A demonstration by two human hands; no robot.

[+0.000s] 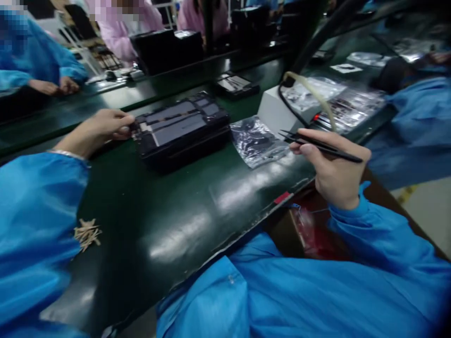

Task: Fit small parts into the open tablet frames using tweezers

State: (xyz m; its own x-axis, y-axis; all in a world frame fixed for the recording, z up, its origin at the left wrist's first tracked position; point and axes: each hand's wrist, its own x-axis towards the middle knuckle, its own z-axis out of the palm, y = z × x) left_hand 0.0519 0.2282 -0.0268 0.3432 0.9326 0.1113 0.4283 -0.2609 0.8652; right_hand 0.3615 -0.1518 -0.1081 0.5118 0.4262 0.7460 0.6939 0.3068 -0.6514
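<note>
My right hand (338, 169) is closed around black tweezers (327, 148), whose tips point left and stand slightly apart in the air above the table's front edge. Under and beyond the tips lies a clear plastic sheet or bag (255, 141). My left hand (105, 129) reaches to the left end of a stack of black trays (183, 141), fingers bent and pinched at its corner. Flat grey-faced parts (179, 124) with dark strips lie in the top tray. Whether the left fingers grip the tray or a small part at its corner I cannot make out.
A small pile of thin tan strips (87, 234) lies by my left sleeve. A pale box (278, 110) with a red light and cable stands behind the plastic. Another black tray (236, 85) sits farther back. Co-workers in blue (31, 56) and pink (123, 23) sit around the green table (169, 202).
</note>
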